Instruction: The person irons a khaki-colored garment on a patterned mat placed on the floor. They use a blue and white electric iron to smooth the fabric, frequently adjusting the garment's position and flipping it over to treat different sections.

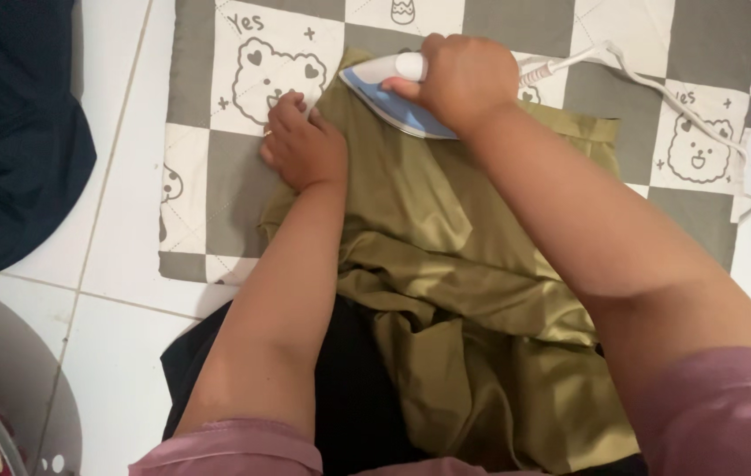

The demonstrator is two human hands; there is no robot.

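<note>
A: Head view: right hand point(459, 79) is clenched round the handle of the white and blue iron point(393, 92), soleplate down on the olive-green garment point(446, 264). The garment lies over the grey and white checked mat point(217, 189) on the tiled floor point(120, 264), lower part bunched toward the person's lap.

B: Left hand point(305, 145)?

A: Fingers curled, pinching and pressing the fabric edge just beside the iron's tip. Not released.

B: Too close?

A: My read: yes, a bit. Better to hold the cloth taut from farther back, clear of the tip, and run the iron away from that hand.

B: Cord point(658, 88)?

A: It trails off the right edge of the mat, apart from the fabric. I'd keep it there so it doesn't drag across the pressed area. The folds near the lap look creased; I'd smooth those flat before the plate reaches them.
</note>
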